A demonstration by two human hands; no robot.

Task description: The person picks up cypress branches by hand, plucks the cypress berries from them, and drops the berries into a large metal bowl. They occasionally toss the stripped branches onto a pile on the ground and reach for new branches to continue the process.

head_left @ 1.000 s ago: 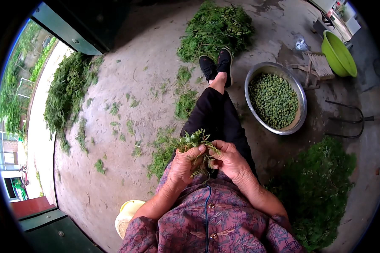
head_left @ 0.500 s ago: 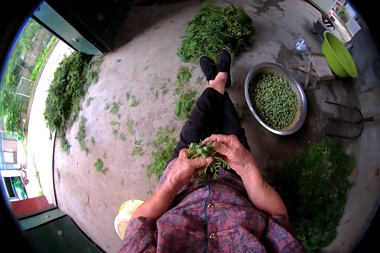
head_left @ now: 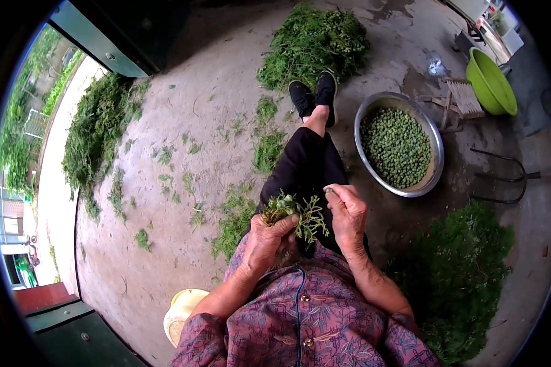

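Observation:
I sit with my legs stretched out in black trousers over a concrete floor. My left hand [head_left: 269,238] grips a bunch of leafy green stems [head_left: 297,214] above my lap. Just to the right of the bunch, my right hand [head_left: 348,214] is closed, pinching a small green pod [head_left: 329,191] between thumb and fingers. A wide metal basin [head_left: 431,137] filled with small green pods stands on the floor to the right of my legs.
Heaps of green plants lie by my feet [head_left: 312,40], along the left doorway [head_left: 95,134] and at my right side [head_left: 456,275]. A lime green tub [head_left: 490,82], a small wooden stool [head_left: 459,101] and a yellow object [head_left: 180,312] sit nearby.
My right hand has come away from the bunch and shifted to the right with a small pod. The left hand still holds the stems above my lap.

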